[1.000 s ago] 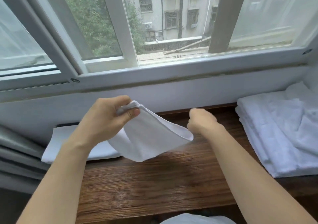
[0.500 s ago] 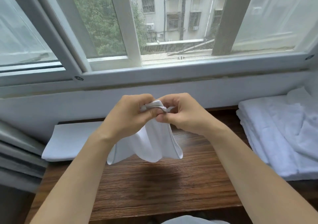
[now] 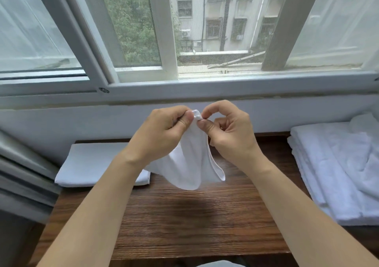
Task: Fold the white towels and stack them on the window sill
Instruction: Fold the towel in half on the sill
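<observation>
Left hand [image 3: 162, 135]: fingers curled, pinching top corner of small white cloth towel [image 3: 190, 164]
Right hand [image 3: 229, 135]: thumb and forefinger pinching same corner
Towel: hanging above brown wooden window sill [image 3: 194, 221]

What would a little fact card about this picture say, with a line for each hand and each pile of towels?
left hand: pinches the top corner of the small white towel
right hand: pinches the same corner
small white towel: hangs in the air above the wooden sill
folded towel: lies flat on the sill, to the left
towel pile: rumpled heap on the right
window: behind, buildings and trees outside
</observation>
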The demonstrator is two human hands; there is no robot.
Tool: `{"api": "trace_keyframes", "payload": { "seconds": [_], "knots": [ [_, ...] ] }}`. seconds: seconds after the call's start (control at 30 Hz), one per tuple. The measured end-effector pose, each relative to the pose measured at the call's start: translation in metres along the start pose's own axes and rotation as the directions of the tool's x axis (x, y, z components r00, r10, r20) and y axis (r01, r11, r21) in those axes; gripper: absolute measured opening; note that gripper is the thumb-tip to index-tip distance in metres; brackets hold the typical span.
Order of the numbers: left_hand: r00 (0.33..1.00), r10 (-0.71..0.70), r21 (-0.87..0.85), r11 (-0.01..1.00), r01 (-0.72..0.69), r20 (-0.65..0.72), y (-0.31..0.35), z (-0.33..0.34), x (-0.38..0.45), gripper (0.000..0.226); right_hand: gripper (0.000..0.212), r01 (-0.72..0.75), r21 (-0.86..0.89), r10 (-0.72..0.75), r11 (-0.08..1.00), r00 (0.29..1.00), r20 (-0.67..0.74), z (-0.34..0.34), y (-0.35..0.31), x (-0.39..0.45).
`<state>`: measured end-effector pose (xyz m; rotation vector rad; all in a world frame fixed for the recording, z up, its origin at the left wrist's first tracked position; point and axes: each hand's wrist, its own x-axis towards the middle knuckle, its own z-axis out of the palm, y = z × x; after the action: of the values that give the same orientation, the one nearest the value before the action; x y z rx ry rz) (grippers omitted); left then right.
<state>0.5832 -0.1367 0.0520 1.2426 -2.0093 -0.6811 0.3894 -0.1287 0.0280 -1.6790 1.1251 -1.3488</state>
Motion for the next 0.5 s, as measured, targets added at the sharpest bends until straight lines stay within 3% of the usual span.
{"api": "trace_keyframes", "payload": {
  "seconds": [0.3,0.5],
  "knots": [
    [1.0,-0.005,-0.077,0.997,0.006,0.01,-0.0015,-0.0003,-0.0052,0.043,0.018,-0.138,0.021,0.138,0.99,0.99,0.01,0.0055,-0.0049,0.0025],
    [0.997,0.053,-0.06,0.997,-0.05,0.057,-0.0054,-0.001,-0.0092,0.01,0.014,-0.19,0.068,0.186,0.979,0.98,0.064,0.0056,-0.0067,0.0046]
  ]
}}
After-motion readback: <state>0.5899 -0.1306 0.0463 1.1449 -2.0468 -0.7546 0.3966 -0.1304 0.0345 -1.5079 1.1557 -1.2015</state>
